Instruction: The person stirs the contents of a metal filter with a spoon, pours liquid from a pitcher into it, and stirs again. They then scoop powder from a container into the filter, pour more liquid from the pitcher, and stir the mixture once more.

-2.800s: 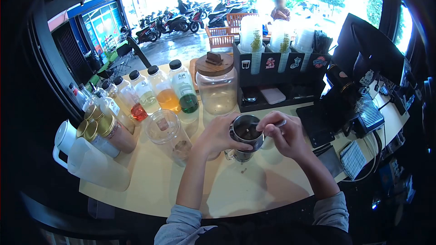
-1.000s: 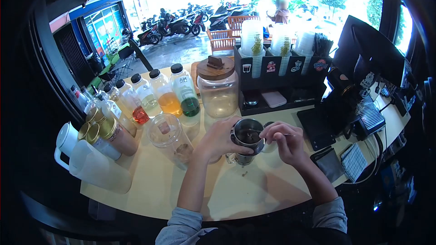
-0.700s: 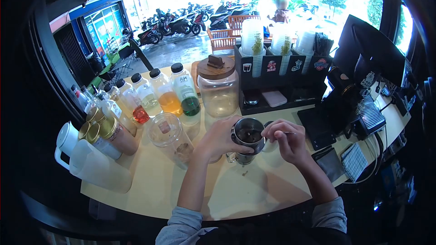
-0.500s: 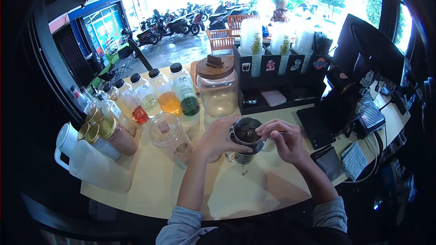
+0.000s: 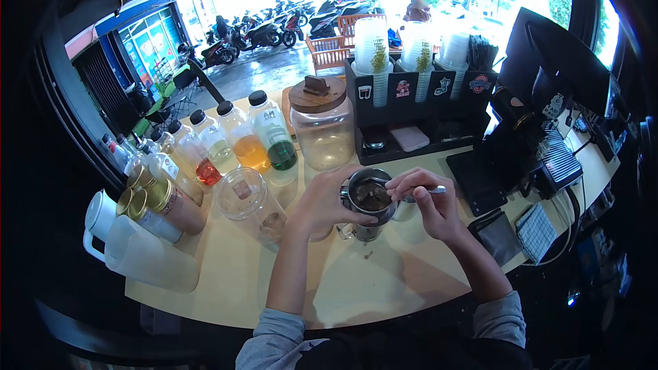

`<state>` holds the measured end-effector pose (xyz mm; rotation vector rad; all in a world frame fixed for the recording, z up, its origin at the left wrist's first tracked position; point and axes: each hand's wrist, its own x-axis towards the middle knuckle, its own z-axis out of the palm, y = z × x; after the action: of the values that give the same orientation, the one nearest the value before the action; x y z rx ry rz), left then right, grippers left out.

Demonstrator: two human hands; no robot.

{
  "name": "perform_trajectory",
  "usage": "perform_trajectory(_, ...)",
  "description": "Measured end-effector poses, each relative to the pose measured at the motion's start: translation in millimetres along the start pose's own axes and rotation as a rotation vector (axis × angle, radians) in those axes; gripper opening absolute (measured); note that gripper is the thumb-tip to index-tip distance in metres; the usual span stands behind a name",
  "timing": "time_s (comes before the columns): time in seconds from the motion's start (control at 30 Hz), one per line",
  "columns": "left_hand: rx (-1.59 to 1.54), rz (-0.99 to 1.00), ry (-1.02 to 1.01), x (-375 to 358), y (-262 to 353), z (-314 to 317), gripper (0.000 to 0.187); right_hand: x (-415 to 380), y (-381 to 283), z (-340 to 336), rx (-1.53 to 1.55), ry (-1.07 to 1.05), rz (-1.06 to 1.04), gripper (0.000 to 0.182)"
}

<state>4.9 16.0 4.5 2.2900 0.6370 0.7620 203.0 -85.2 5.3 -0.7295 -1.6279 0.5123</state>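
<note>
A metal cup (image 5: 371,195) with dark contents stands on top of a glass mug (image 5: 351,231) near the middle of the counter. Around the cup's left side and front curve the thumb and fingers of my left hand (image 5: 323,199). My right hand (image 5: 433,202) is at the cup's right rim, pinching a thin metal spoon (image 5: 436,190) whose other end reaches toward the cup's inside. Small crumbs (image 5: 369,255) lie on the counter in front of the mug. Left of my left hand is an open clear jar (image 5: 250,202) with some brown contents low down.
Bottles with coloured liquids (image 5: 250,151), a wooden-lidded jar (image 5: 322,130) and a black cup organizer (image 5: 411,113) line the back. White pitchers (image 5: 147,253) and gold-topped containers (image 5: 161,195) stand left. A black scale (image 5: 473,181), cloths (image 5: 534,233) and a monitor are right. A person sits outside.
The view has shifted slightly. My right hand has turned a little, and more of the spoon handle shows. My left hand keeps its hold on the cup.
</note>
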Motion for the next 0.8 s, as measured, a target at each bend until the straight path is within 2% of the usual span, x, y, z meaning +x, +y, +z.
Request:
perform_trajectory(0.17,0.021,0.030,0.048,1.2,-4.4,0.8,0.079,1.1,-0.2,4.9,0.100,0.033,0.005,0.034)
perform_trajectory(0.23,0.042,0.029,0.067,0.9,-5.6,0.3,0.081,1.3,0.0,5.8,0.214,0.031,0.079,0.037)
perform_trajectory(0.4,0.102,0.015,0.111,0.0,-0.7,-0.9,0.086,5.6,0.8,2.9,0.213,0.034,0.087,0.038)
perform_trajectory(0.8,0.224,0.030,0.184,1.1,-1.8,2.3,0.085,9.6,4.9,3.8,0.245,0.057,0.098,0.035)
